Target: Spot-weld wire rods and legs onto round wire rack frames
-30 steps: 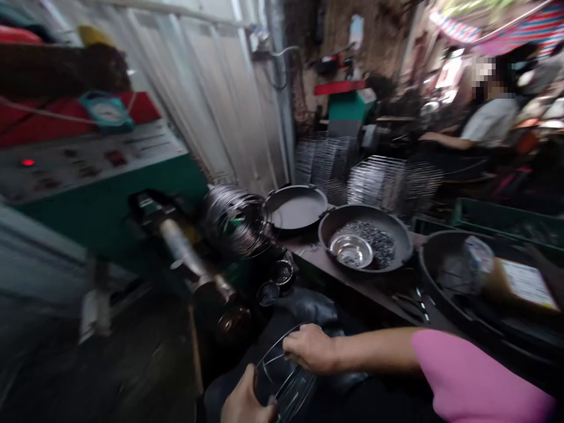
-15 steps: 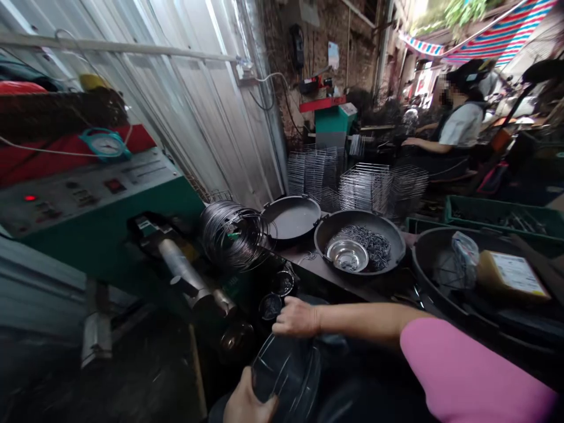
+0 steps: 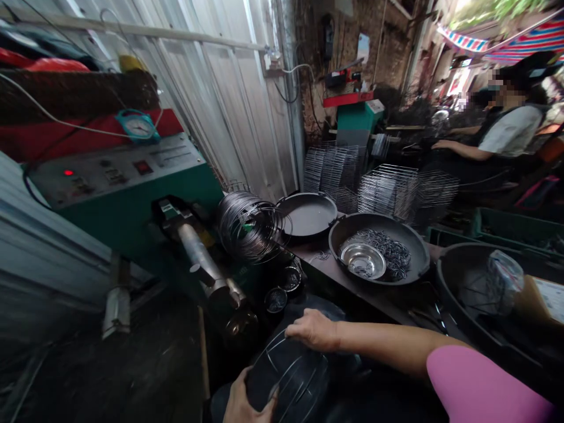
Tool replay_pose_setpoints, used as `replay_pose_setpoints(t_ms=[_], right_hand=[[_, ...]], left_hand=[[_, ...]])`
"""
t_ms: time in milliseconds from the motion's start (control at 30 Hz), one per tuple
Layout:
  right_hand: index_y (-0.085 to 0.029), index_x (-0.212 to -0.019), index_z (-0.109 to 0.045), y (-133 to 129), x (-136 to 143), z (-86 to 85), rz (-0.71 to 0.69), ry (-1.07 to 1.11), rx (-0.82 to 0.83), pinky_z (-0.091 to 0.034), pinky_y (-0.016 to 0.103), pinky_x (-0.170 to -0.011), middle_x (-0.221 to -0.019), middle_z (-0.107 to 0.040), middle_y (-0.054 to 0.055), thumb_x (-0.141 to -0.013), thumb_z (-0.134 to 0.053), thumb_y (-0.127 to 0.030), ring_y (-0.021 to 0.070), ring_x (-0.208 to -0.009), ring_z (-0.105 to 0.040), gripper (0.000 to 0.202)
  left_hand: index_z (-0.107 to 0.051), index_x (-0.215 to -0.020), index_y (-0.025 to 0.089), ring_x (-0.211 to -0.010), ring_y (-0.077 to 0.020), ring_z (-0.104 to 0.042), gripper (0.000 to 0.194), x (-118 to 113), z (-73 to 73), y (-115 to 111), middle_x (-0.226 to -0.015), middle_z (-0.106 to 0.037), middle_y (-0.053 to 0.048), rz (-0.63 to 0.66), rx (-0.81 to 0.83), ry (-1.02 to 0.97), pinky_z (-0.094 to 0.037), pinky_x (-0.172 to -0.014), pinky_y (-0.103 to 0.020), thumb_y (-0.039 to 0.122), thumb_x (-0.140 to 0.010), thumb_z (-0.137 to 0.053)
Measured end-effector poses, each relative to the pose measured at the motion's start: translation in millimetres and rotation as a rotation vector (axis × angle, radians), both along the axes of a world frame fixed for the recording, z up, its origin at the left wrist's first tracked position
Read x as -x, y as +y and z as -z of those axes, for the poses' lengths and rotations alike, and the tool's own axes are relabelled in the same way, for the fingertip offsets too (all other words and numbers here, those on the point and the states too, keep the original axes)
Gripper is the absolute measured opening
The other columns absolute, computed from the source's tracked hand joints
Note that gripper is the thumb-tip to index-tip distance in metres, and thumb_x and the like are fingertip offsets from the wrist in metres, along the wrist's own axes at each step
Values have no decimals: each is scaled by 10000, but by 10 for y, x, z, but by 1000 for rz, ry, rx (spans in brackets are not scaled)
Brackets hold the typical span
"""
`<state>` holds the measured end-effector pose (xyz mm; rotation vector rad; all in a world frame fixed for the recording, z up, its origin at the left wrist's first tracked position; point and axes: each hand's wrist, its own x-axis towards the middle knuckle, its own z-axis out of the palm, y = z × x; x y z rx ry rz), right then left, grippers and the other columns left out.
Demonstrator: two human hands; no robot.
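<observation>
we hold a curved wire frame (image 3: 286, 371) over our dark-covered lap (image 3: 379, 393), the right hand (image 3: 315, 330) curled closed on its far rim, the left hand (image 3: 250, 400) clasping its near side between thumb and partly bent fingers. beyond, to our right, a black pan (image 3: 417, 254) bears a steel bowl (image 3: 363, 255) and small metal pieces (image 3: 396, 255); a wire coil (image 3: 233, 218) lies leftward, and a co-worker (image 3: 511, 132) sits farther off.

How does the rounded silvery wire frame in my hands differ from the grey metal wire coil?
The rounded silvery wire frame has spaced-out wires; the grey metal wire coil has many loops bunched together. Your left hand and right hand hold the frame; neither touches the coil. Both show thin, curved wire.
</observation>
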<state>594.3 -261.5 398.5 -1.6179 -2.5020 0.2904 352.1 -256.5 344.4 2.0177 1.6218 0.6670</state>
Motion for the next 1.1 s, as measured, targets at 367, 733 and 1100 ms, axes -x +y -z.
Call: replay_pose_setpoints(t_ms=[367, 733, 1100], right_hand=[[-205, -969, -614, 16, -77, 91, -84, 42, -135, -300, 285, -683, -701, -643, -16, -881, -416, -192, 115, -608, -507, 217], [-195, -884, -602, -48, -15, 16, 13, 236, -70, -300, 283, -623, -716, -642, 18, -918, -325, -192, 128, -589, -516, 279], [-250, -905, -609, 0, -60, 34, 1, 323, -48, -370, 254, -574, -653, -631, -7, -925, -340, -374, 139, -524, -507, 297]], left_hand=[[-520, -996, 189, -939, -267, -621, 480, 17, 138, 44, -996, -644, -85, 94, 162, -95, -496, -818, -369, 406, -578, -612], [-473, -866, 194, -725, -141, -556, 311, -217, -302, 1, -799, -569, 0, 117, 86, -8, -452, -686, -255, 321, -622, -619], [-513, -931, 182, -761, -153, -571, 485, -116, -244, 6, -833, -585, -19, 172, 18, -21, -472, -729, -275, 473, -590, -698]])
